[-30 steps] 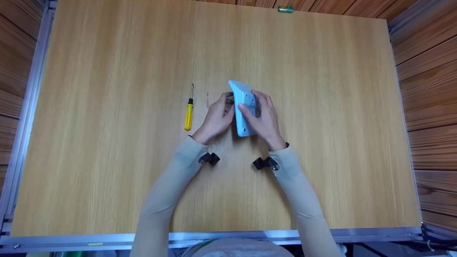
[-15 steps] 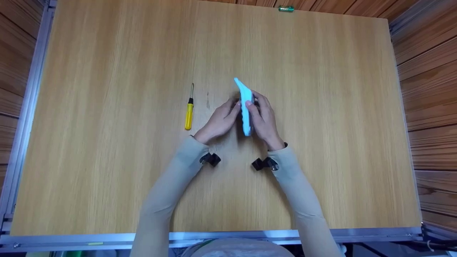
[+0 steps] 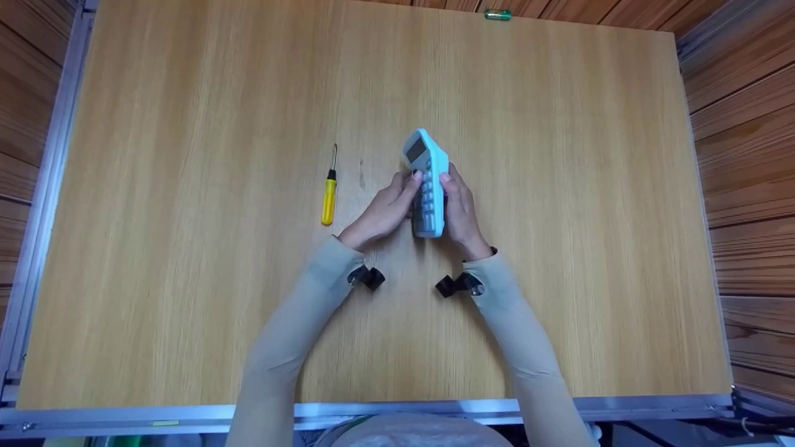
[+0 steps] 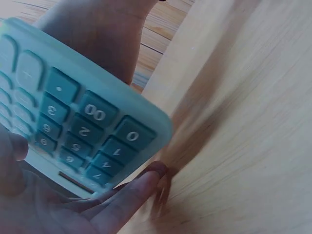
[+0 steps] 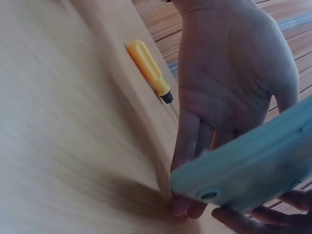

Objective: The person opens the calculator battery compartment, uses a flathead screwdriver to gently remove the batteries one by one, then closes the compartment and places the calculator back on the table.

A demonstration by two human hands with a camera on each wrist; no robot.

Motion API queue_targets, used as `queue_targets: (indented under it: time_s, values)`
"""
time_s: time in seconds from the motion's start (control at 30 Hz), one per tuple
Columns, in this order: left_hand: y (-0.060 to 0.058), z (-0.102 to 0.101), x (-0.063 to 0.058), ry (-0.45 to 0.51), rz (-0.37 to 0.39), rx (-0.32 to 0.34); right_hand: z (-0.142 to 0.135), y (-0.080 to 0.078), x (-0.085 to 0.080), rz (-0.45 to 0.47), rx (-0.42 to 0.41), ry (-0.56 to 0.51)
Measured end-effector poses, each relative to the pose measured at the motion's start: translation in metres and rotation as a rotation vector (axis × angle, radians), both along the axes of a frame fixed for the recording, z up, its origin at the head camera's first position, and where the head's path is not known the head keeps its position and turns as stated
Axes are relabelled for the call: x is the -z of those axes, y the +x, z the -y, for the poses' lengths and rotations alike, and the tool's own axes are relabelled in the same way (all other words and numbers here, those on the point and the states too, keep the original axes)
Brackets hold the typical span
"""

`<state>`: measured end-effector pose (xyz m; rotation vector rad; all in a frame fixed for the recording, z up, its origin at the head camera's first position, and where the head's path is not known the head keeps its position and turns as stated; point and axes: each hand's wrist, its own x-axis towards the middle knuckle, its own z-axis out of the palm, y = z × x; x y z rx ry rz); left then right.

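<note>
A light blue calculator [image 3: 437, 186] is held between both hands above the table, tilted, with its display and keys turned to the left. My left hand [image 3: 384, 210] grips its left side, thumb over the key face and fingers behind. On the other side, my right hand [image 3: 461, 208] holds the right edge with its thumb along the rim. Number keys on the calculator [image 4: 83, 122] show up close in the left wrist view. From the right wrist, the calculator's back [image 5: 263, 170] appears, with left-hand fingers beneath it.
Left of the hands lies a yellow-handled screwdriver [image 3: 329, 198] with a black collar, its metal shaft pointing away. A green battery-like cylinder [image 3: 498, 15] lies beyond the far edge of the wooden table [image 3: 186, 155]. A metal rail [image 3: 397, 411] runs along the near edge.
The calculator has turned in the hands, from its back showing, through edge-on, to its display and keys showing. My left thumb now lies on the key side. The screwdriver has stayed put.
</note>
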<state>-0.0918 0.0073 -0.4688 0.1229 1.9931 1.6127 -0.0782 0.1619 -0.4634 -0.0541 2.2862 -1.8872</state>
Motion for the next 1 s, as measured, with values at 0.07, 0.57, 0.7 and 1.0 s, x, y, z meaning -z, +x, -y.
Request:
queue_targets:
  time_s: [0.07, 0.57, 0.7, 1.0]
  values:
    - [0.0, 0.0, 0.001, 0.003, 0.01, -0.001, 0.0, 0.001, 0.0, 0.025, -0.017, -0.04]
    - [0.002, 0.006, 0.007, -0.023, -0.023, -0.139, -0.011, 0.002, -0.008, -0.018, -0.016, -0.063]
    - [0.002, 0.008, 0.007, -0.037, -0.06, -0.176, -0.013, 0.0, -0.008, -0.105, 0.045, -0.062]
    - [0.003, 0.013, 0.006, -0.114, -0.137, -0.219, -0.016, -0.002, -0.007, -0.193, 0.185, -0.047]
